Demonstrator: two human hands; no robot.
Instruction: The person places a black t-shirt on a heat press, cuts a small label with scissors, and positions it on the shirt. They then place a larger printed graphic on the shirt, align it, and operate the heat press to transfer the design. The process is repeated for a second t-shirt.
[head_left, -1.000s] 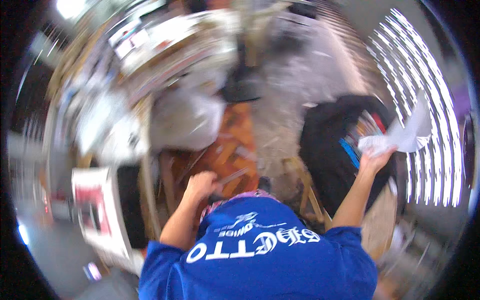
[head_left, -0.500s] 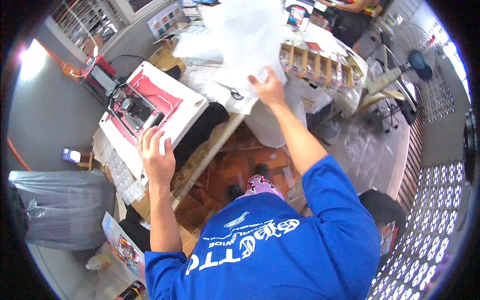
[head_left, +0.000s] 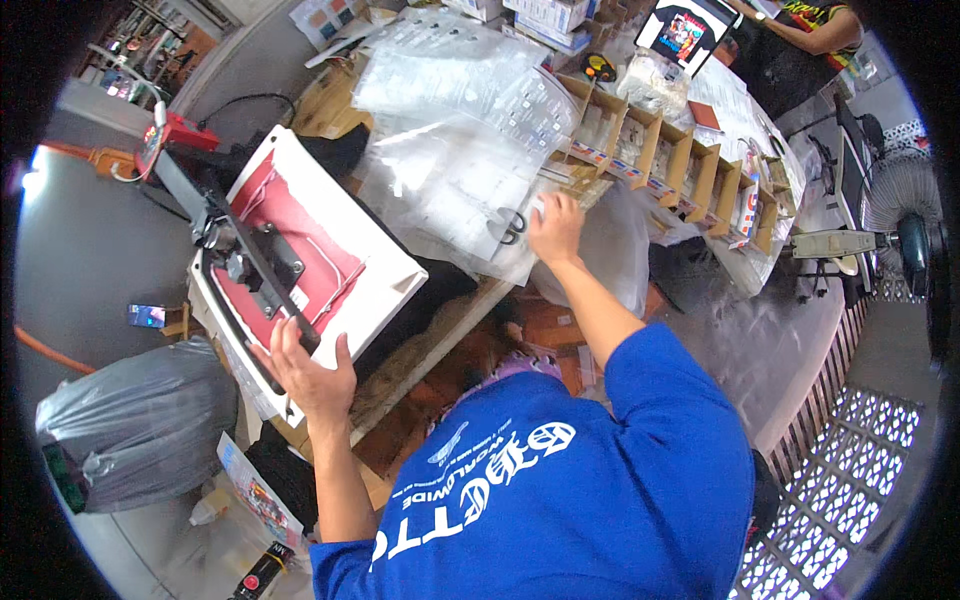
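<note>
My left hand [head_left: 315, 375], fingers stretched and spread, lies at the near edge of a press-like machine [head_left: 385, 262] with a white rim and red interior. Its fingertips are by the lower end of a black lever arm [head_left: 262, 275] that crosses the machine. My right hand [head_left: 555, 228] hovers over the table's near edge with fingers loosely bent and nothing visible in them. Just left of it, black-handled scissors [head_left: 512, 228] lie on clear plastic sheets [head_left: 425, 180]. More printed film [head_left: 530, 100] is spread behind. Blur hides the right fingertips' exact contact.
A cardboard tray [head_left: 690, 170] with several compartments stands right of the sheets. Clear plastic [head_left: 605, 255] hangs below the table edge. At the far right is a fan [head_left: 905, 215]; a grey plastic bag [head_left: 150, 420] sits at lower left. Another person's arm [head_left: 815, 35] shows at the back.
The pale translucent sheet raised by my right hand is no longer held up; that hand is now beside the scissors. The machine's lever has shifted, and my head view has turned somewhat.
</note>
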